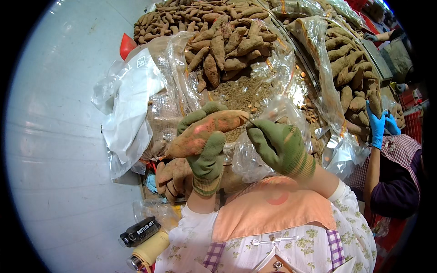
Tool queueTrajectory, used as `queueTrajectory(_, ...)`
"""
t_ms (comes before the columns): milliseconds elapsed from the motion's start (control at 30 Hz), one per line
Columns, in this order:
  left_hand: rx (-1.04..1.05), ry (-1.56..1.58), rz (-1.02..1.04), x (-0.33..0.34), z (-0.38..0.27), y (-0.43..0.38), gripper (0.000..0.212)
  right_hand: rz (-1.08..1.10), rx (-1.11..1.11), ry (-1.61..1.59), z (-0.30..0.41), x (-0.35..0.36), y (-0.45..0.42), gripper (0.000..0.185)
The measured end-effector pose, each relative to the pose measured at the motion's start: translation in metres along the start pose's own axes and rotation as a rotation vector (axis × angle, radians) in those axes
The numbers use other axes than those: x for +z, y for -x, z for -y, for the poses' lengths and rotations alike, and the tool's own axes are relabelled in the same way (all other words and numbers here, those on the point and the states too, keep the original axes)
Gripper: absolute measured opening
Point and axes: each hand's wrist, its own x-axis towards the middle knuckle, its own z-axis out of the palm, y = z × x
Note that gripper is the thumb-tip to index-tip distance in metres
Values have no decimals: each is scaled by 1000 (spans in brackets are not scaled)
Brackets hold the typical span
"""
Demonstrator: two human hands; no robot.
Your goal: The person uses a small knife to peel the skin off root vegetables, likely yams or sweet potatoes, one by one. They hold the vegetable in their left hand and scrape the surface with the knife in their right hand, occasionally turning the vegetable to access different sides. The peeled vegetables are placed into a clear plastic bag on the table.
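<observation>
A large reddish sweet potato [208,131] with soil on its skin lies slantwise in my left hand [206,153], gloved in green. My left fingers wrap its far side and the thumb presses the near side. At its right tip, my right hand [278,145], in a matching glove, is closed with thumb and forefinger together. A thin dark item [250,120] sticks out of that pinch against the tip; whether it is a blade or a root end I cannot tell. Beyond my hands, a heap of soil-covered sweet potatoes [235,44] rests on a plastic-covered surface with loose soil [242,92].
More sweet potatoes [174,177] lie below my left hand. A clear plastic bag [251,157] sits under my right hand, and white plastic sheeting [129,112] at left. Two bottles [143,230] stand lower left. At right, a co-worker's blue-gloved hand [375,124] holds a sweet potato [375,102].
</observation>
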Motion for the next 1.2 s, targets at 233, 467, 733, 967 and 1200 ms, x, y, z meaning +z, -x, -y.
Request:
queueTrajectory(233, -18, -151, 30, 6, -10, -5, 58, 33, -21, 30, -2, 0, 1, 11)
queueTrajectory(467, 0, -111, 75, -5, -4, -10, 59, 39, -91, -12, -1, 2, 4, 11)
queueTrajectory(733, -29, -102, 19, 1, -6, -4, 59, -24, -15, 38, -4, 5, 2, 11)
queueTrajectory(967, -37, -114, 47, -3, -4, -5, 59, 64, -74, -14, -1, 4, 4, 11)
queueTrajectory(1200, -89, -95, 122, 3, -6, -3, 56, 11, 376, -345, -14, 2, -10, 34)
